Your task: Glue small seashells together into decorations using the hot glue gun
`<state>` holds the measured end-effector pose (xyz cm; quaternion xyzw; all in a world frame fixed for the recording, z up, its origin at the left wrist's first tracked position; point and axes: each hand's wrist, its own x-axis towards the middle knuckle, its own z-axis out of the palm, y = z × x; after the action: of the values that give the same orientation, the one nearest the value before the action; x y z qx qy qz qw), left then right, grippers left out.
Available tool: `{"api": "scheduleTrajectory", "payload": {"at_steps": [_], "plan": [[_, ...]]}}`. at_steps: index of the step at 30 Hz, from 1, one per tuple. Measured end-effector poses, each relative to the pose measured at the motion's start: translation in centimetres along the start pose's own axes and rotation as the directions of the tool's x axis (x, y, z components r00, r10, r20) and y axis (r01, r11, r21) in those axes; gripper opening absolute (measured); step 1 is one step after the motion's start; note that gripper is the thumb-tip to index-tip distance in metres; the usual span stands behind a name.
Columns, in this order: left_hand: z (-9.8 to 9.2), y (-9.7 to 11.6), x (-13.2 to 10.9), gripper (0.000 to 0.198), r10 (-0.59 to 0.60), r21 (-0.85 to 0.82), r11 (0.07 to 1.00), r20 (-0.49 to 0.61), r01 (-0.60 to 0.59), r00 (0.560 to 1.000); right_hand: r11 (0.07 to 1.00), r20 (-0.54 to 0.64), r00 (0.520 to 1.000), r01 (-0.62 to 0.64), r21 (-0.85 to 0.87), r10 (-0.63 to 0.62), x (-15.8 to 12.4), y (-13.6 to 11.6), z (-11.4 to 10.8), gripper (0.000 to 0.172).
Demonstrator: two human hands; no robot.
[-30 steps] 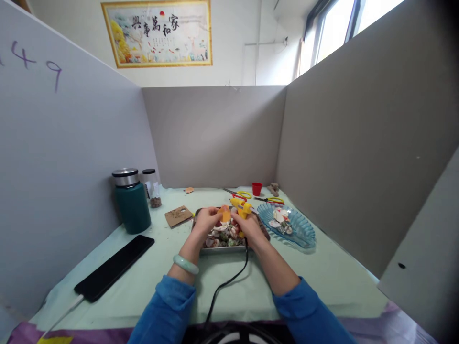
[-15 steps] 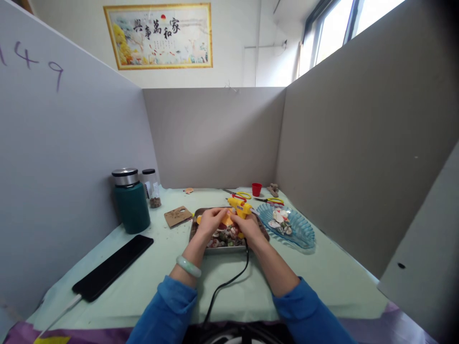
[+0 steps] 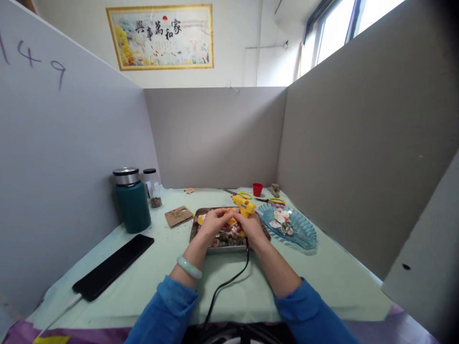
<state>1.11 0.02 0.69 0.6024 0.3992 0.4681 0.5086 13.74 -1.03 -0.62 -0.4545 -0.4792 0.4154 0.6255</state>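
Over a metal tray point(image 3: 229, 249), my left hand point(image 3: 215, 223) pinches a small orange piece point(image 3: 232, 220), possibly felt or paper; the fingers cover most of it. My right hand point(image 3: 253, 226) is closed around a yellow hot glue gun point(image 3: 244, 205), its nozzle pointing away and up to the left. The right fingertips meet the left ones at the orange piece. A black cord point(image 3: 229, 282) runs from the glue gun down toward me. Dark and reddish bits point(image 3: 225, 237), perhaps dried plant pieces, lie in the tray under my hands.
To the right is a blue glass dish point(image 3: 303, 231) with pale scraps. Behind lie scissors point(image 3: 270, 201) and a red cup point(image 3: 257, 189). On the left are a brown card point(image 3: 178, 216), a green flask point(image 3: 132, 205), a jar point(image 3: 152, 188) and a phone point(image 3: 114, 265). Grey partitions enclose the table.
My hands stay together over the tray. The glue gun has shifted slightly to the right and its nozzle has tipped up a little. Less of the orange piece shows between my fingers.
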Motion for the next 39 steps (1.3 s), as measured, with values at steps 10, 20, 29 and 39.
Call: {"api": "scheduleTrajectory", "payload": {"at_steps": [10, 20, 29, 39], "plan": [[-0.4, -0.3, 0.4, 0.039, -0.002, -0.073, 0.997, -0.173, -0.011, 0.985, 1.0, 0.097, 0.995, -0.001, 0.015, 0.0, -0.1, 0.0, 0.1, 0.028], [-1.6, -0.2, 1.1, 0.024, -0.029, -0.111, 0.994, -0.248, 0.001, 0.968, 0.996, 0.28, 0.96, -0.003, -0.09, 0.028, 0.7, -0.7, -2.5, 0.038], [-1.8, -0.4, 1.0, 0.03, -0.05, -0.191, 0.982, -0.195, 0.012, 0.98, 0.997, 0.293, 0.956, -0.006, -0.083, 0.031, 0.3, -0.1, -2.5, 0.038], [-1.8, -0.6, 0.8, 0.04, -0.048, -0.25, 0.968, -0.155, 0.008, 0.987, 0.996, 0.287, 0.958, 0.006, -0.094, 0.021, 0.0, -0.3, -2.4, 0.037]]}}
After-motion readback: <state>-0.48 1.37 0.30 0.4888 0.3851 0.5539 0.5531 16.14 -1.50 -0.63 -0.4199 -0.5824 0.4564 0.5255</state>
